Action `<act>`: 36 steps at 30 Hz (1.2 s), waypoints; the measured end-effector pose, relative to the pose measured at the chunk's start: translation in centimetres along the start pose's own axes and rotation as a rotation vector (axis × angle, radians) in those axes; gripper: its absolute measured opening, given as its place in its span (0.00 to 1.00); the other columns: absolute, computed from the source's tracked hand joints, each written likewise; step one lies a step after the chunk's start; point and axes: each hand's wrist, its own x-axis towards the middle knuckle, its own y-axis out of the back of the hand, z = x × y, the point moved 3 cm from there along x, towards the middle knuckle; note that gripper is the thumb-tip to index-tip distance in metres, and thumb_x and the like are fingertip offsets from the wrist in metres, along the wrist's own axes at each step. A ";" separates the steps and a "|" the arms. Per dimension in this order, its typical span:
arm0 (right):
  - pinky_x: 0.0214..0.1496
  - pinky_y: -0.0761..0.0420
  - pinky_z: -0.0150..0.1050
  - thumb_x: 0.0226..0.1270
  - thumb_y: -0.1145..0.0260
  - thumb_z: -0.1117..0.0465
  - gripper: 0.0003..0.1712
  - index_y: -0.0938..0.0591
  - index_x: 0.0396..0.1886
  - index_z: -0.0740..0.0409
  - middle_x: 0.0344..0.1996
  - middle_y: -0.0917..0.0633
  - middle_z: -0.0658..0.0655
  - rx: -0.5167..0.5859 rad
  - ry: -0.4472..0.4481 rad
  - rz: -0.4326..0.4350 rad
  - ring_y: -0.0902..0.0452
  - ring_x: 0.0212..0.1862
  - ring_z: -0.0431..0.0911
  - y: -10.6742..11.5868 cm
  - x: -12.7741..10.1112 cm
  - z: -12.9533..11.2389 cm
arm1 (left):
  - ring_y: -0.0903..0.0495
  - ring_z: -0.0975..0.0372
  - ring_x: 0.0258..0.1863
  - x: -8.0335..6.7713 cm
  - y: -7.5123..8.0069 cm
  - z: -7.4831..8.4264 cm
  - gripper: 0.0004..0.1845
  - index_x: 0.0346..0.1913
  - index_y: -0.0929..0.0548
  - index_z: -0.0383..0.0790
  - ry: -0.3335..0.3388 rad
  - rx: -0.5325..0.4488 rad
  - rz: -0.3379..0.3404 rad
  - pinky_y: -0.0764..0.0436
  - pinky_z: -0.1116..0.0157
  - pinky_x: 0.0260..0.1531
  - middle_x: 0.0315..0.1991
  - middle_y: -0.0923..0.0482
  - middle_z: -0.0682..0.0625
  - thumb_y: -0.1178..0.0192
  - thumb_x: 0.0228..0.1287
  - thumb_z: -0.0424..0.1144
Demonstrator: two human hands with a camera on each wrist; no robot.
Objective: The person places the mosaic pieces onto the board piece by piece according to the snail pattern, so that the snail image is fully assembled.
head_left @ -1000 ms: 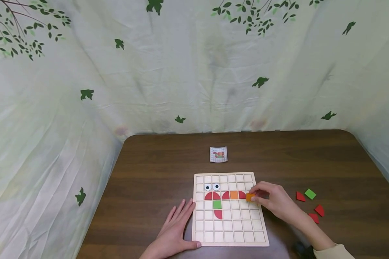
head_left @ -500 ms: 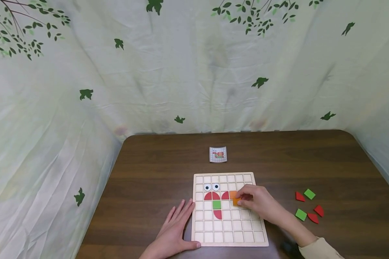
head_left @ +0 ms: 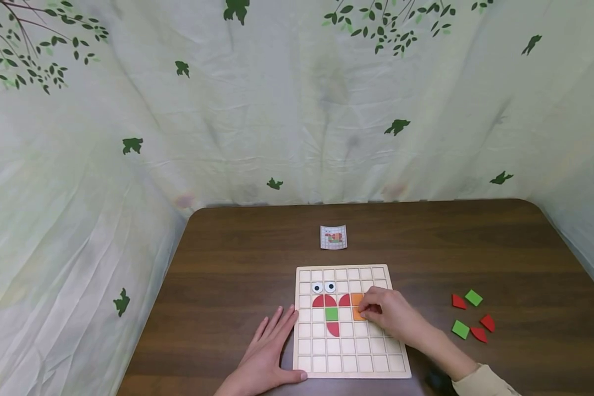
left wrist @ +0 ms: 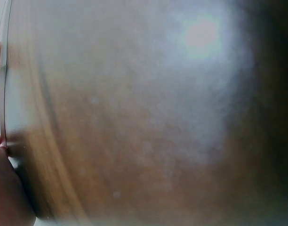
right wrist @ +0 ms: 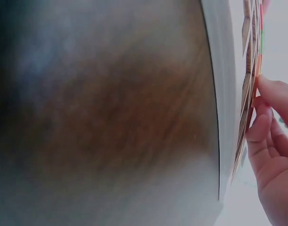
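the right hand (head_left: 396, 316) reaches over the pale grid board (head_left: 348, 347), its fingers drawn narrow and pinching the lower orange square (head_left: 356, 314). that square lies at the cell directly below the upper orange square (head_left: 357, 299) — the fingers hide its right part, so whether it sits fully down i cannot tell. the left hand (head_left: 272, 352) holds nothing; its fingers are straight and slightly apart, the tips touching the board's left edge, the thumb on its lower left corner.

the board's cells hold more pieces. two round eye pieces (head_left: 317, 287) sit side by side in the second row. below them a pair of red quarter rounds (head_left: 318, 301) makes an arch, and another red quarter (head_left: 344, 300) lies between that arch and the upper orange square. a green square (head_left: 331, 314) fills the cell under the arch's right half, with a lone red quarter (head_left: 333, 329) right below it.

beyond the board's far edge a small printed card (head_left: 333, 237) lies on the dark wooden surface (head_left: 237, 247). to the right — well apart from the board — are three loose red pieces (head_left: 487, 323) and two loose green squares (head_left: 460, 329).
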 end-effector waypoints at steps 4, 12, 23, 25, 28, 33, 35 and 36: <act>0.35 0.22 0.31 0.58 0.26 0.66 0.08 0.13 0.32 0.47 0.31 0.20 0.40 -0.007 0.000 -0.008 0.28 0.32 0.36 0.0 -0.2 0.1 | 0.61 0.56 0.77 0.1 -0.1 0.0 0.61 0.79 0.51 0.55 0.004 0.000 -0.003 0.62 0.50 0.69 0.79 0.56 0.57 0.37 0.46 0.75; 0.34 0.24 0.32 0.59 0.26 0.63 0.09 0.13 0.38 0.47 0.31 0.19 0.39 0.010 -0.085 -0.011 0.28 0.32 0.37 1.1 -1.3 0.4 | 0.61 0.56 0.77 0.0 -0.1 -0.1 0.61 0.79 0.51 0.55 0.016 -0.004 -0.002 0.68 0.59 0.69 0.79 0.57 0.58 0.37 0.45 0.76; 0.30 0.25 0.30 0.57 0.25 0.64 0.13 0.15 0.41 0.45 0.29 0.21 0.38 0.018 -0.088 0.059 0.28 0.29 0.34 4.1 -4.9 2.2 | 0.62 0.57 0.77 0.2 -0.2 0.0 0.62 0.79 0.52 0.56 0.035 -0.008 -0.030 0.62 0.48 0.69 0.79 0.58 0.59 0.37 0.44 0.76; 0.31 0.24 0.31 0.56 0.24 0.64 0.15 0.15 0.41 0.45 0.31 0.19 0.37 -0.004 -0.081 0.084 0.26 0.31 0.34 4.7 -5.6 2.6 | 0.61 0.56 0.77 0.2 -0.2 0.0 0.62 0.79 0.51 0.56 0.032 -0.005 -0.028 0.61 0.47 0.69 0.79 0.58 0.58 0.37 0.44 0.76; 0.33 0.21 0.31 0.54 0.23 0.65 0.17 0.14 0.42 0.45 0.35 0.17 0.38 -0.050 -0.084 0.128 0.25 0.33 0.32 5.5 -6.9 3.1 | 0.61 0.56 0.77 0.2 -0.2 0.0 0.62 0.79 0.51 0.55 0.028 0.002 -0.026 0.61 0.47 0.69 0.79 0.58 0.58 0.37 0.44 0.76; 0.35 0.19 0.34 0.51 0.22 0.65 0.19 0.14 0.43 0.45 0.38 0.15 0.39 -0.162 -0.104 0.225 0.21 0.35 0.32 6.8 -9.2 3.9 | 0.61 0.56 0.77 0.2 -0.2 0.1 0.62 0.79 0.51 0.55 0.033 0.003 -0.031 0.62 0.48 0.69 0.79 0.58 0.58 0.37 0.44 0.76; 0.35 0.19 0.38 0.50 0.21 0.65 0.20 0.14 0.44 0.45 0.39 0.15 0.40 -0.222 -0.120 0.276 0.19 0.36 0.35 7.3 -10.0 4.3 | 0.61 0.56 0.77 0.2 -0.1 0.1 0.62 0.79 0.51 0.55 0.032 0.002 -0.029 0.62 0.48 0.69 0.79 0.57 0.58 0.36 0.44 0.76; 0.36 0.19 0.40 0.50 0.21 0.64 0.20 0.14 0.44 0.45 0.40 0.14 0.41 -0.245 -0.133 0.300 0.18 0.38 0.38 7.6 -10.4 4.5 | 0.61 0.56 0.77 0.2 -0.1 0.1 0.61 0.79 0.51 0.55 0.030 0.003 -0.027 0.62 0.49 0.69 0.79 0.57 0.58 0.37 0.45 0.76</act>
